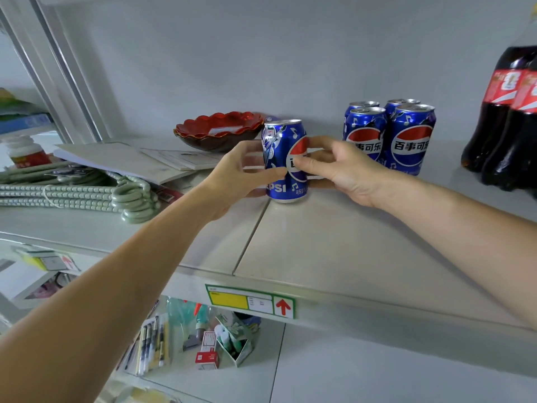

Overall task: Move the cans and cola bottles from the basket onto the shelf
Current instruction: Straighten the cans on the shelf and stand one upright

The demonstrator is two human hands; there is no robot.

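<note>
While both hands hold it, a blue Pepsi can stands upright mid-shelf; the left hand and right hand curl their fingers round its sides. A red bowl behind holds a paper slip. Four matching cans and two dark cola bottles stand toward the shelf's right end.
</note>
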